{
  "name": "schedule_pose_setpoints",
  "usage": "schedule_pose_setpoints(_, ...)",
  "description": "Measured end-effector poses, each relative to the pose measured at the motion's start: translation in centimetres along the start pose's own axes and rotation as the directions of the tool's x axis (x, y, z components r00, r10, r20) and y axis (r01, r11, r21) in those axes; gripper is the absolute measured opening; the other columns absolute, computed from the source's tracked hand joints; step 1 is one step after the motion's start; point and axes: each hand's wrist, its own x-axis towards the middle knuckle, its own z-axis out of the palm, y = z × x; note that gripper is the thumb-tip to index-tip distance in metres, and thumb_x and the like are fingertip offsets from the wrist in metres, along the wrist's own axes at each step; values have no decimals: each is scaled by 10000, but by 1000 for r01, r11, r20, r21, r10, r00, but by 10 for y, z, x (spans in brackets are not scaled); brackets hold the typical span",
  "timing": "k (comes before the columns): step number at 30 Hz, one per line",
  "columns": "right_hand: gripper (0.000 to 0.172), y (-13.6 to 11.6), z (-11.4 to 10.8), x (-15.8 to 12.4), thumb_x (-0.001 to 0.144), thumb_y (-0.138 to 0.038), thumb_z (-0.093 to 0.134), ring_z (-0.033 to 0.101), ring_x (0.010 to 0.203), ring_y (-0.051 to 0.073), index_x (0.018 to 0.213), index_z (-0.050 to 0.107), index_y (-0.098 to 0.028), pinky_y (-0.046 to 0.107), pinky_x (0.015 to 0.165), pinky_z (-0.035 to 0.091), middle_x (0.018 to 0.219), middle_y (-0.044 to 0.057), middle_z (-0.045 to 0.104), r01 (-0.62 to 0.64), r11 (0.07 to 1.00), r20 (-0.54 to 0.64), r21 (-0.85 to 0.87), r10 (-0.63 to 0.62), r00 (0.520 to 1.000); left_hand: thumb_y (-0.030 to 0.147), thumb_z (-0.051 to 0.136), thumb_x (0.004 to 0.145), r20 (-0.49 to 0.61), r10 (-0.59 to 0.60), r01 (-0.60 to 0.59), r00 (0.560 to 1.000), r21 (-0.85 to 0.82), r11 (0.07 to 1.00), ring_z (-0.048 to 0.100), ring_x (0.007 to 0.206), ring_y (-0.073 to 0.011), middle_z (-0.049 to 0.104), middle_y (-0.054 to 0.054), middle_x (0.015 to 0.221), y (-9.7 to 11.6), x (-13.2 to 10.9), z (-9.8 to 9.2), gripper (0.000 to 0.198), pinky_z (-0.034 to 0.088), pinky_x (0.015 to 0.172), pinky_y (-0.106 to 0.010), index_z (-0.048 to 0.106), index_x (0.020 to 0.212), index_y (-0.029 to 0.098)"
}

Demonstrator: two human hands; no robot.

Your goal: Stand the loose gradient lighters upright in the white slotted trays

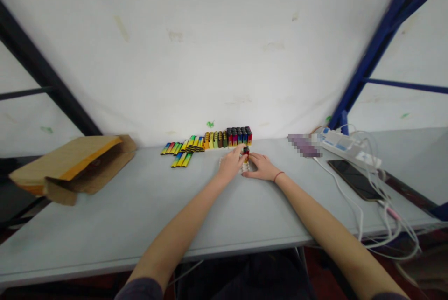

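One small, red, black-topped cylinder (246,152) is pinched upright at a pale, ridged tray (245,168) by the left hand (230,163); the right hand's (263,168) hold cannot be told. Toppling could be caused by a nudged tray.

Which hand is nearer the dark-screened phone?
Right. The right hand is at the middle of the table, left of the phone and apart from it. The left hand is farther off, on the right hand's far side from the phone.
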Motion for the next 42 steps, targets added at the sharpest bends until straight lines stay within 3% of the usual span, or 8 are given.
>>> schedule_pose_setpoints(6, 829, 0, -2, -1, 825, -689, 683, 490, 1405, 392, 1456, 532, -173, 560, 1157, 379, 1518, 201, 533, -9, 1000, 11, 9, 9, 1000, 305, 508, 986, -4, 25, -24, 1000, 216, 976, 607, 1184, -277, 667, -144, 1246, -8, -2, -38, 338, 430, 1077, -402, 625, 1284, 197)
schedule_pose_setpoints(14, 863, 2, -3, -1, 823, -697, 680, 468, 1424, 397, 1469, 519, -147, 565, 1177, 356, 1536, 214, 512, -21, 1000, 28, 23, 20, 999, 218, 426, 963, -207, -461, 485, 863, 594, 642, 493, 1259, -456, 611, -267, 1338, -69, -31, -118, 374, 427, 967, -657, 726, 1163, 121)
schedule_pose_setpoints(17, 855, 2, -4, -2, 824, -695, 679, 476, 1416, 399, 1470, 520, -158, 563, 1174, 361, 1533, 206, 518, -21, 1000, 27, 22, 20, 999, 169, 440, 940, -209, -462, 476, 862, 649, 594, 496, 1246, -455, 622, -281, 1308, -74, -36, -117, 345, 396, 967, -686, 741, 1101, 121)
schedule_pose_setpoints(27, 838, 3, -4, -2, 840, -685, 664, 474, 1420, 393, 1479, 508, -164, 568, 1169, 364, 1543, 207, 506, -14, 1000, 42, 7, 13, 999, 268, 608, 899, -47, -432, 391, 901, 520, 759, 589, 1212, -417, 710, -222, 1180, -68, -30, -97, 201, 410, 1014, -599, 753, 996, 170)
schedule_pose_setpoints(32, 837, 4, -3, -2, 843, -692, 656, 483, 1411, 383, 1475, 510, -164, 559, 1163, 374, 1530, 200, 522, -8, 1000, 35, 5, 8, 999, 184, 540, 924, -98, -393, 394, 914, -14, 919, 665, 985, -245, 694, -139, 1051, -56, -21, -83, 165, 506, 915, -356, 693, 975, 151)
schedule_pose_setpoints(34, 833, 3, -3, -2, 846, -687, 656, 485, 1410, 379, 1474, 510, -159, 552, 1163, 374, 1525, 197, 528, -6, 1000, 35, 3, 6, 999, 208, 537, 938, -37, -495, 450, 868, -364, 816, 648, 803, -182, 680, -85, 917, -45, -17, -77, 128, 522, 780, -293, 644, 887, 161)
schedule_pose_setpoints(37, 844, 2, -3, -2, 845, -672, 667, 483, 1411, 381, 1484, 499, -146, 553, 1168, 369, 1528, 203, 525, -8, 1000, 30, 0, 8, 1000, 200, 526, 934, 206, -562, 504, 801, -739, 448, 576, 604, -112, 649, -43, 822, -25, -17, -71, 112, 486, 604, -227, 598, 861, 156)
schedule_pose_setpoints(42, 848, 2, -3, -2, 838, -674, 672, 499, 1395, 384, 1495, 494, -167, 547, 1154, 385, 1525, 194, 530, -6, 1000, 24, 9, 5, 1000, 280, 520, 930, 480, -458, 567, 748, -821, 66, 357, 407, -61, 448, 56, 617, -3, -22, -68, 142, 295, 406, -167, 595, 917, 160)
